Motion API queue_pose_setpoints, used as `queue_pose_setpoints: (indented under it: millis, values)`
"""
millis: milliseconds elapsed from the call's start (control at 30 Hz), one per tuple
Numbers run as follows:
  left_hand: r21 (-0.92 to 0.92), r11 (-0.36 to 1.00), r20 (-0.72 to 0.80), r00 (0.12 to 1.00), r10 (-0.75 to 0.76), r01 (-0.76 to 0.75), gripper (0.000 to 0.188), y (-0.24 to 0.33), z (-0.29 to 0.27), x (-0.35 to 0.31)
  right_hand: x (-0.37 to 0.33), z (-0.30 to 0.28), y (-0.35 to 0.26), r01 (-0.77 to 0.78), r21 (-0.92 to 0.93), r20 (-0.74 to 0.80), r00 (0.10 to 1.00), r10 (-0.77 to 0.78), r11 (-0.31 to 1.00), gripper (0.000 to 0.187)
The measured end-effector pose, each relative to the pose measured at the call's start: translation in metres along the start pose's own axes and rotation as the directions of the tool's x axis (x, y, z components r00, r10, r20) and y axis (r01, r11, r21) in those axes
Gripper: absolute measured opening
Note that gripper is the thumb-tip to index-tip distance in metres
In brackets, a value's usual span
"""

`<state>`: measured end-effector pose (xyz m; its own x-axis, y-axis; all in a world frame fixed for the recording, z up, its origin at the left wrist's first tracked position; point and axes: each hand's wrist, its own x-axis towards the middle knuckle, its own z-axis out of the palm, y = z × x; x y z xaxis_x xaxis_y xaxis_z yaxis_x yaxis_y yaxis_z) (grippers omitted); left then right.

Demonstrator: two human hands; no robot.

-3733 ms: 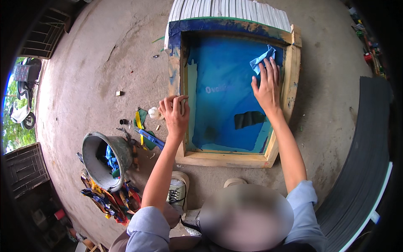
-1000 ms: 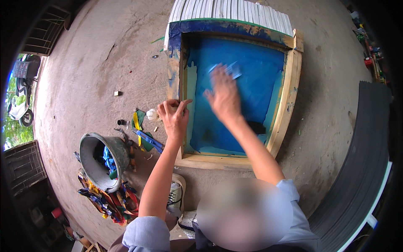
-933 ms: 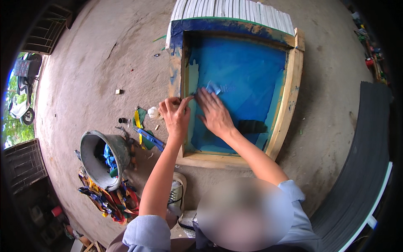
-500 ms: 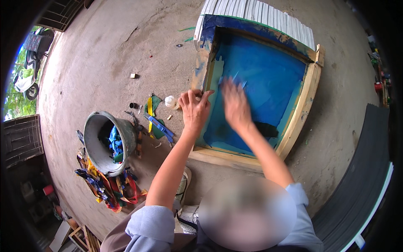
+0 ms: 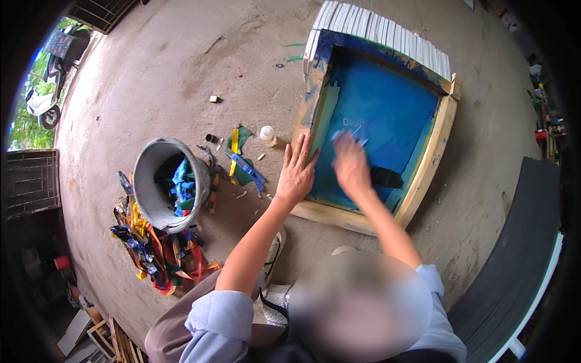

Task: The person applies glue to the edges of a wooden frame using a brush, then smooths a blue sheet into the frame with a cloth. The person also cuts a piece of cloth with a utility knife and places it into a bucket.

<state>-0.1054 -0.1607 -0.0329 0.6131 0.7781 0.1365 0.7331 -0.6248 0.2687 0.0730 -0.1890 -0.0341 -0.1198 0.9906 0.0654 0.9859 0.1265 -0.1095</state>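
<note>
A wooden screen-printing frame [image 5: 437, 142] with a blue mesh [image 5: 396, 112] lies in front of me, a dark patch at its lower right. My left hand [image 5: 296, 174] rests flat on the frame's left rail, fingers stretched. Over the left part of the mesh, my right hand [image 5: 353, 163] is bent and smeared by motion. A small light blue scrap [image 5: 362, 140] shows at its fingertips, seemingly pressed against the mesh. Faint pale lettering shows just beyond that hand.
A grey bucket [image 5: 142, 193] with blue scraps stands left, beside a heap of coloured strips [image 5: 151, 245]. Nearer the frame lie a blue utility knife [image 5: 246, 168] and a small clear bottle [image 5: 267, 135]. White ridged material [image 5: 381, 33] borders the frame's far end. Dark sheeting [image 5: 505, 248] lies right.
My right hand has drawn nearer to me across the mesh and its fingers have curled. My left hand has slid down the left rail and flattened. The whole view has shifted slightly.
</note>
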Motion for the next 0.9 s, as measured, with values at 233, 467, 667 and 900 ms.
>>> queue_pose_setpoints:
  millis: [233, 467, 667, 900]
  values:
    - [-0.093, 0.994, 0.092, 0.994, 0.06, -0.052, 0.037, -0.004, -0.014, -0.043, -0.062, 0.009, -0.019, 0.346, 0.356, 0.055, 0.92, -0.389, 0.868, 0.038]
    - [-0.107, 0.994, 0.289, 0.955, 0.063, -0.034, 0.028, -0.019, -0.036, -0.065, -0.087, -0.033, 0.097, -0.255, 0.325, -0.179, 0.929, 0.324, 0.911, 0.018]
    - [-0.003, 0.952, 0.41, 0.868, 0.281, -0.306, 0.029, -0.02, -0.097, -0.054, -0.077, -0.02, 0.088, -0.399, 0.247, -0.133, 0.889, 0.439, 0.883, 0.037]
    - [-0.021, 0.953, 0.422, 0.861, 0.283, -0.303, 0.033, -0.037, -0.144, -0.045, -0.07, -0.022, 0.07, -0.305, 0.278, -0.074, 0.939, 0.337, 0.911, 0.023]
